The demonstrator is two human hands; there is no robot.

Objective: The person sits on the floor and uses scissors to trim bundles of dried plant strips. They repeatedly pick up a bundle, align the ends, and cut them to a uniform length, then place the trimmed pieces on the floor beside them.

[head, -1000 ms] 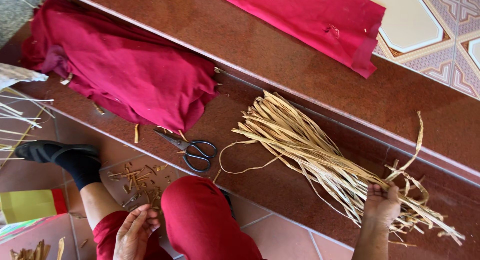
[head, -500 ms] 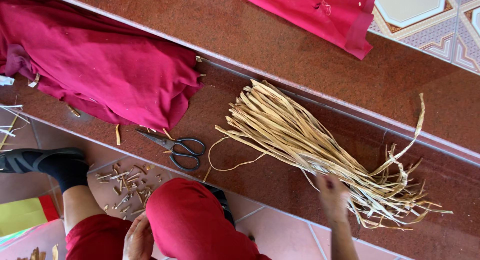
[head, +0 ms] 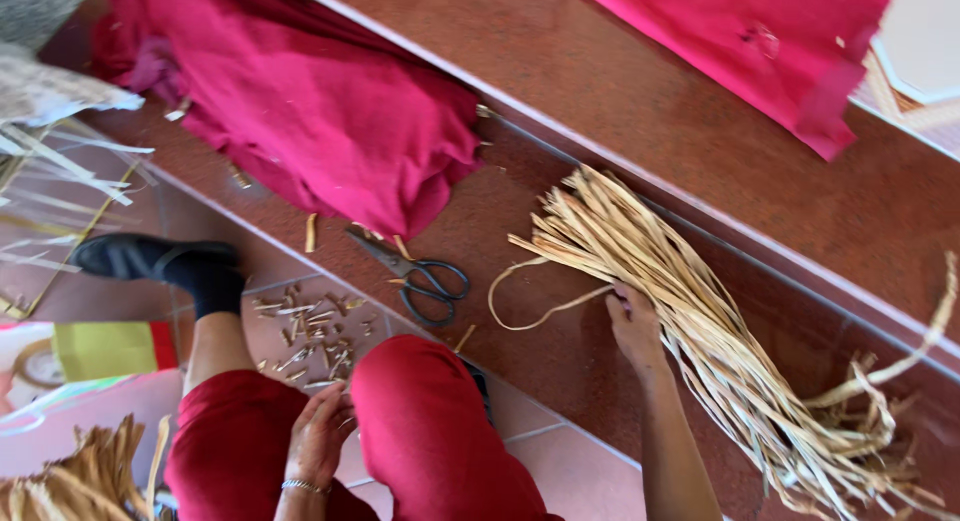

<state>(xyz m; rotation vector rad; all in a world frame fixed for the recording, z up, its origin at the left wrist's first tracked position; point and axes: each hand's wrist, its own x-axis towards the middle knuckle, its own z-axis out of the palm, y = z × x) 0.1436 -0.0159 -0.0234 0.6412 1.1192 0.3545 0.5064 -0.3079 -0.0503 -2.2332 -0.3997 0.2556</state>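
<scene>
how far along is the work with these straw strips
Done: cut scraps litter the floor beside the scissors. In hand: the right hand touches the straw bundle; the left hand rests on the knee. Left: most strips lie uncut in the bundle.

Just one head cam here, looking steeply down from close over the lap onto the reddish stone step (head: 560, 111); no second view.

Black-handled scissors (head: 425, 273) are laid on the red-brown step (head: 620, 101), just below a crumpled magenta cloth (head: 310, 111). Cut straw bits (head: 310, 331) are scattered nearby (2nd magenta cloth (head: 740, 41) seen top right).
</scene>
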